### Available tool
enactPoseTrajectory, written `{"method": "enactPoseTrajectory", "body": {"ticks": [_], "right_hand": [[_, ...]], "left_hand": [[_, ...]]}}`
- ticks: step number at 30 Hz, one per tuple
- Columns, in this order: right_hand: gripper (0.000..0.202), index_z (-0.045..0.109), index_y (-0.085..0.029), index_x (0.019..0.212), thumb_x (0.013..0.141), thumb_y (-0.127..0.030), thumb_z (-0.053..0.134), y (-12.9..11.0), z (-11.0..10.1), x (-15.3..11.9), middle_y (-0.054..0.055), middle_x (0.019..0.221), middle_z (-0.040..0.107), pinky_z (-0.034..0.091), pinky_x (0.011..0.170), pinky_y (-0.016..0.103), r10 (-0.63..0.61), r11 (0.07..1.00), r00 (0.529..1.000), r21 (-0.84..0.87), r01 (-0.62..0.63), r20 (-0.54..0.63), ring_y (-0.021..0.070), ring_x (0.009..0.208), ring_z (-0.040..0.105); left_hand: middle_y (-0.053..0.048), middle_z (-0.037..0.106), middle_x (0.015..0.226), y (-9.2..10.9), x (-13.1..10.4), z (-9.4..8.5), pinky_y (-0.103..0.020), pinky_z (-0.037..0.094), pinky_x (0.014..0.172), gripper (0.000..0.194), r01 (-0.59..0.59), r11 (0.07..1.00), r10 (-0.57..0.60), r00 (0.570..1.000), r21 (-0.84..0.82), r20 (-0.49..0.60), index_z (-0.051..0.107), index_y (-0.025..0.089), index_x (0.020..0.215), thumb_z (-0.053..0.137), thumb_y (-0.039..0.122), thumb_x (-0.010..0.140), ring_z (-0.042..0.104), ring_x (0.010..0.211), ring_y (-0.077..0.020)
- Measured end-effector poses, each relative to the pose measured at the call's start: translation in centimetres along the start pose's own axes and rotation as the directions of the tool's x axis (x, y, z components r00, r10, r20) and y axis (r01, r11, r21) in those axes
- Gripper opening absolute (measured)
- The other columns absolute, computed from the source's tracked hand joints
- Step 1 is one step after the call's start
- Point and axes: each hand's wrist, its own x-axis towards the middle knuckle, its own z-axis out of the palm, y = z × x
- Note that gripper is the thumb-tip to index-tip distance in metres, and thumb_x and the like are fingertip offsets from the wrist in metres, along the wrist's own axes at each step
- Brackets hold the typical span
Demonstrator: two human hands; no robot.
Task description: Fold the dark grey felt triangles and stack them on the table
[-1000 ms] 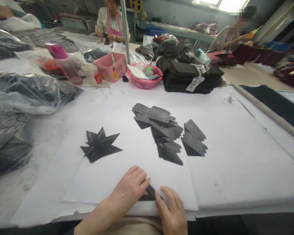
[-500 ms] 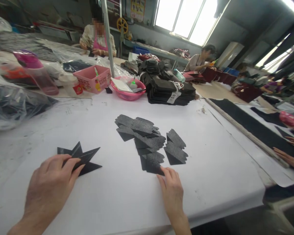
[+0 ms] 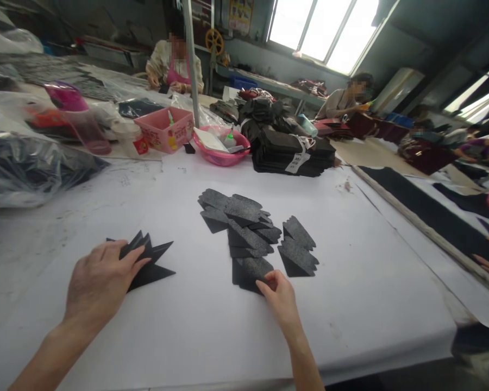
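On a white table (image 3: 370, 304), the left hand (image 3: 100, 282) lies flat, fingers spread, on a fanned pile of smooth black triangular pieces (image 3: 150, 260). The right hand (image 3: 280, 293) pinches the nearest grey textured triangular piece (image 3: 250, 269) of an overlapping row. Farther back sit a pink bowl (image 3: 222, 146), a pink box (image 3: 163, 127) and a stack of black material (image 3: 293, 155).

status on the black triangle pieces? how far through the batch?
Done, by the look of it: a small fan of smooth black folded triangles under the left hand. In hand: the right hand pinches the nearest grey textured piece. Left: most of the grey textured pile, plus a small stack beside it. Seems early, roughly.
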Motion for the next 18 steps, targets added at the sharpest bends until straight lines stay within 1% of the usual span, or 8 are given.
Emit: {"method": "enactPoseTrajectory", "body": {"ticks": [3, 5, 6, 8, 9, 11, 14, 18], "right_hand": [[0.031, 0.057, -0.018, 0.076, 0.068, -0.043, 0.073, -0.3, -0.1, 0.0, -0.002, 0.064, 0.055, 0.037, 0.053, 0.023, 0.063, 0.994, 0.996, 0.090, -0.069, 0.069, 0.0118, 0.060, 0.049], [0.036, 0.056, -0.017, 0.079, 0.067, -0.047, 0.074, -0.3, -0.1, -0.1, -0.003, 0.062, 0.054, 0.033, 0.046, 0.021, 0.117, 0.980, 0.986, 0.150, -0.134, 0.115, 0.0105, 0.055, 0.048], [0.040, 0.055, -0.017, 0.080, 0.066, -0.050, 0.075, -0.4, -0.1, -0.2, -0.003, 0.062, 0.054, 0.030, 0.044, 0.020, 0.142, 0.970, 0.980, 0.179, -0.166, 0.139, 0.0106, 0.054, 0.050], [0.048, 0.053, -0.017, 0.082, 0.062, -0.054, 0.078, -0.4, -0.2, -0.2, -0.002, 0.063, 0.057, 0.028, 0.041, 0.018, 0.177, 0.947, 0.968, 0.236, -0.217, 0.180, 0.0119, 0.053, 0.055], [0.052, 0.052, -0.017, 0.083, 0.060, -0.055, 0.079, -0.5, -0.3, -0.2, -0.002, 0.064, 0.057, 0.027, 0.041, 0.017, 0.187, 0.936, 0.963, 0.263, -0.235, 0.194, 0.0127, 0.054, 0.058], [0.057, 0.051, -0.017, 0.085, 0.057, -0.056, 0.082, -0.4, -0.5, -0.2, -0.003, 0.062, 0.057, 0.028, 0.042, 0.017, 0.202, 0.914, 0.956, 0.310, -0.262, 0.214, 0.0124, 0.052, 0.059], [0.061, 0.050, -0.017, 0.084, 0.053, -0.056, 0.086, -0.1, -0.9, 0.0, -0.006, 0.058, 0.053, 0.030, 0.042, 0.016, 0.222, 0.882, 0.947, 0.367, -0.296, 0.231, 0.0097, 0.047, 0.056], [0.066, 0.050, -0.017, 0.091, 0.049, -0.052, 0.089, 0.4, -1.5, 0.4, -0.009, 0.059, 0.051, 0.033, 0.044, 0.015, 0.237, 0.843, 0.941, 0.429, -0.323, 0.244, 0.0060, 0.045, 0.052]], "left_hand": [[-0.015, 0.056, 0.127, 2.6, 0.0, 0.1, -0.049, 0.045, 0.092, 0.023, -0.026, 0.997, 0.023, 0.999, -0.071, -0.041, 0.063, 0.017, 0.112, 0.047, 0.029, 0.100, 0.048, 0.125, -0.0370], [-0.014, 0.059, 0.124, 6.3, -0.3, 0.3, -0.045, 0.045, 0.096, 0.021, -0.183, 0.957, 0.172, 0.983, -0.226, -0.069, 0.062, 0.017, 0.115, 0.050, 0.021, 0.098, 0.052, 0.122, -0.0318], [-0.013, 0.060, 0.125, 8.5, -0.5, 0.4, -0.042, 0.046, 0.097, 0.025, -0.274, 0.906, 0.263, 0.962, -0.322, -0.077, 0.059, 0.016, 0.120, 0.049, 0.019, 0.098, 0.054, 0.120, -0.0282], [-0.011, 0.056, 0.134, 12.8, -0.7, 1.0, -0.040, 0.044, 0.102, 0.033, -0.450, 0.774, 0.471, 0.879, -0.445, -0.069, 0.053, 0.016, 0.130, 0.050, 0.018, 0.097, 0.051, 0.125, -0.0254], [-0.010, 0.056, 0.135, 14.7, -0.9, 1.4, -0.040, 0.043, 0.104, 0.033, -0.501, 0.726, 0.533, 0.843, -0.471, -0.073, 0.054, 0.016, 0.129, 0.052, 0.019, 0.096, 0.051, 0.125, -0.0250], [-0.010, 0.062, 0.127, 17.4, -1.1, 2.2, -0.041, 0.043, 0.103, 0.028, -0.526, 0.698, 0.554, 0.826, -0.487, -0.098, 0.057, 0.014, 0.122, 0.055, 0.022, 0.096, 0.056, 0.120, -0.0250], [-0.010, 0.064, 0.123, 18.7, -1.3, 2.9, -0.042, 0.043, 0.101, 0.025, -0.509, 0.714, 0.541, 0.837, -0.481, -0.082, 0.059, 0.012, 0.118, 0.057, 0.022, 0.095, 0.057, 0.116, -0.0257], [-0.009, 0.063, 0.124, 18.5, -1.5, 2.6, -0.044, 0.042, 0.100, 0.027, -0.508, 0.724, 0.537, 0.840, -0.466, -0.082, 0.059, 0.013, 0.119, 0.061, 0.019, 0.093, 0.057, 0.117, -0.0269]]}}
